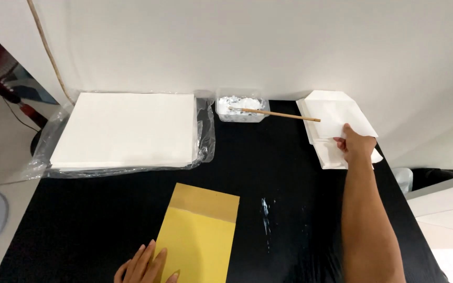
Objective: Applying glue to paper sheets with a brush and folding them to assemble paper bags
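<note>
My right hand [356,144] reaches to the far right of the black table [268,167] and rests its fingers on a pile of folded white paper bags [334,118]; whether it grips one I cannot tell. My left hand [143,266] lies flat at the near edge, fingers on the lower left corner of a yellow-brown envelope-like paper [200,236] with a darker flap at its top.
A thick stack of white sheets [127,128] sits on clear plastic wrap at the back left. A small clear tub of white paste [241,109] holds a wooden stick [279,113] pointing right. White smears [265,209] mark the table's middle. A white wall stands behind.
</note>
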